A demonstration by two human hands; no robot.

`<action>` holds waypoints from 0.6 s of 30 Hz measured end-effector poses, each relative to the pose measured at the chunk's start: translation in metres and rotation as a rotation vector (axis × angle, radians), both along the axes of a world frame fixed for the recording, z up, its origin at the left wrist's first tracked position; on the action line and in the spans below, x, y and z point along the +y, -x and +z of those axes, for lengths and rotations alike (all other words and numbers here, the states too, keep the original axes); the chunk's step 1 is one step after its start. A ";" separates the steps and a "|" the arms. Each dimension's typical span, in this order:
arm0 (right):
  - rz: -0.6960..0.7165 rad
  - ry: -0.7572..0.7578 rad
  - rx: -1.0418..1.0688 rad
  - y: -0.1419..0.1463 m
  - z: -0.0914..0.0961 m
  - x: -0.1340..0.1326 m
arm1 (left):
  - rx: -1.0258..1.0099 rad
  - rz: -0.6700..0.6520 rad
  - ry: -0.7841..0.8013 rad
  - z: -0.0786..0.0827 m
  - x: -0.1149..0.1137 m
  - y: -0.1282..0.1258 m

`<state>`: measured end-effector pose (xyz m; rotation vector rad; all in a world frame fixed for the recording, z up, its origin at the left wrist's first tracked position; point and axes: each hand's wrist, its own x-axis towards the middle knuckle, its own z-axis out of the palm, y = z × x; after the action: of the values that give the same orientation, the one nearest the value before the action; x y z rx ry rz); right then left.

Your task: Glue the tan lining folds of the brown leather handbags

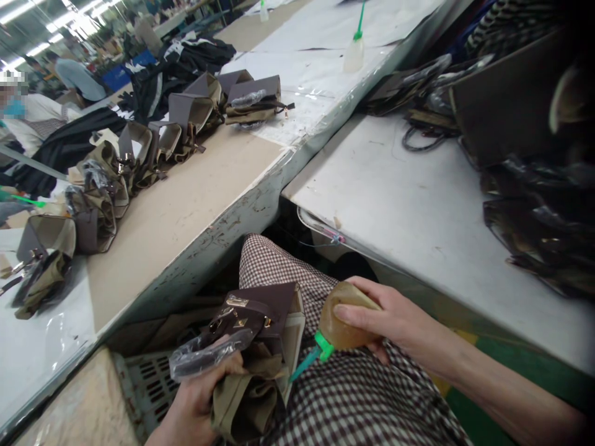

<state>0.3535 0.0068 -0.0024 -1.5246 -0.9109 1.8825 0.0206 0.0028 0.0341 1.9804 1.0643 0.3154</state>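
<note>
Resting over my lap is a dark brown handbag (274,313) with gold hardware, a plastic-wrapped handle (211,356) and an olive cloth lining (246,402) pulled out of it. My left hand (204,393) grips the bag from below and the left, its fingers partly hidden by the handle and lining. In my right hand (372,313) is a squeeze bottle (346,316) of yellowish-brown liquid, tipped downward. Its green nozzle (304,365) reaches the pale inner edge of the bag's open side; whether the tip touches cannot be made out.
On the left table (186,204) stands a row of similar bags (195,111). Another glue-type bottle (354,52) stands farther back. The right table (395,179) carries more dark bags (511,105). A plastic crate (151,384) sits below my left arm. People work far left.
</note>
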 end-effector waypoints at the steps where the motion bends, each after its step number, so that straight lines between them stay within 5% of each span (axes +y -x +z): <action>1: 0.009 -0.003 -0.028 -0.002 -0.001 0.001 | -0.002 -0.004 0.005 0.000 0.001 0.000; 11: 0.006 -0.129 -0.449 -0.009 -0.009 0.000 | 0.002 -0.062 0.001 -0.004 0.007 0.000; 18: -0.002 -0.038 -0.033 -0.007 -0.001 -0.013 | -0.016 -0.068 -0.013 -0.006 0.013 -0.003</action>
<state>0.3606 -0.0065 -0.0035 -1.5374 -0.9546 1.8337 0.0232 0.0154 0.0285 2.0179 0.9848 0.3014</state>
